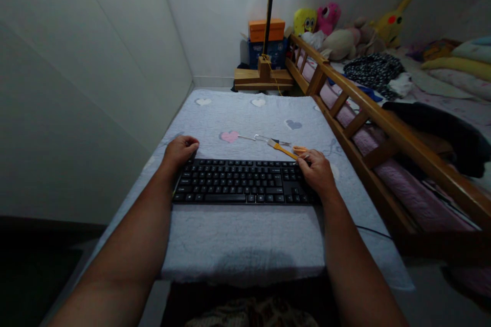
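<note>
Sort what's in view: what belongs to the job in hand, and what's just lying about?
Likely in the job:
black keyboard
yellow-handled brush
bent wire piece
small orange item, unclear what

Seemingly just lying about:
orange box
plush toys
black cloth on the bed

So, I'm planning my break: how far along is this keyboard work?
Looks done: the keyboard lies flat, the yellow brush set behind it. In hand: right hand at the brush handle's end, left hand by the keyboard's corner. Remaining: perhaps any brushing; the bristles lie off the keys.

Dim, cool light throughout; the lower left corner sinks into near-black, straight edges splay toward the frame's sides, and fine detail looks soft.
</note>
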`<state>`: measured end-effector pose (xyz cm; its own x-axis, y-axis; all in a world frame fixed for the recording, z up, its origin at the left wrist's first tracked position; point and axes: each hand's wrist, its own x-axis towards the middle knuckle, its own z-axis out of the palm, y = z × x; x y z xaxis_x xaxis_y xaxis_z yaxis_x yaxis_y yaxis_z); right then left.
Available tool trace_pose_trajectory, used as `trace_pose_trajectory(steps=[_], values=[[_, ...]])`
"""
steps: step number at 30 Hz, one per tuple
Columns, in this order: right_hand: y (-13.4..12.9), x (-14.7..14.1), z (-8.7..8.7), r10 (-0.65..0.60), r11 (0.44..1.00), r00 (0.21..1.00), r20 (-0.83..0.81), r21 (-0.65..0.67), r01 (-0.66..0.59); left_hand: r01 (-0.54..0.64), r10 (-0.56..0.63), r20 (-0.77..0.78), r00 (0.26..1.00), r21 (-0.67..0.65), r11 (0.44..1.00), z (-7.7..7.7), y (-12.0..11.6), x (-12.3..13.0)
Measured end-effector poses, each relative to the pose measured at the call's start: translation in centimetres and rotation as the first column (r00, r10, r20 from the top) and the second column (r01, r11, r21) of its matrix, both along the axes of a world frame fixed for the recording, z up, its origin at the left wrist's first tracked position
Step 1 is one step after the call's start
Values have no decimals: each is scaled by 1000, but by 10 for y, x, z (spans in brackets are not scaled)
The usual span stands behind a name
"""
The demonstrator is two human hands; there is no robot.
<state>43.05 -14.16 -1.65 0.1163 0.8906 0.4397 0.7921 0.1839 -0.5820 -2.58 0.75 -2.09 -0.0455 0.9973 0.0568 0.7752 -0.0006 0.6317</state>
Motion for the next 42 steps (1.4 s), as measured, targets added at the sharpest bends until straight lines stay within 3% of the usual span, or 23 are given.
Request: trace_pose_trajectory(steps=[24, 34, 42], values=[[-6, 1, 9, 31, 999, 999, -36, -30, -32, -4, 4, -5, 1000, 3, 1000, 1, 0, 1], [-8, 11, 11, -46, 998, 998, -30, -48, 45, 6, -6, -2, 1000, 11, 1000, -1, 0, 0], [-8, 8, 11, -18, 999, 1000, -21, -40, 17, -9, 9, 14, 1000, 4, 1000, 3, -1, 2]])
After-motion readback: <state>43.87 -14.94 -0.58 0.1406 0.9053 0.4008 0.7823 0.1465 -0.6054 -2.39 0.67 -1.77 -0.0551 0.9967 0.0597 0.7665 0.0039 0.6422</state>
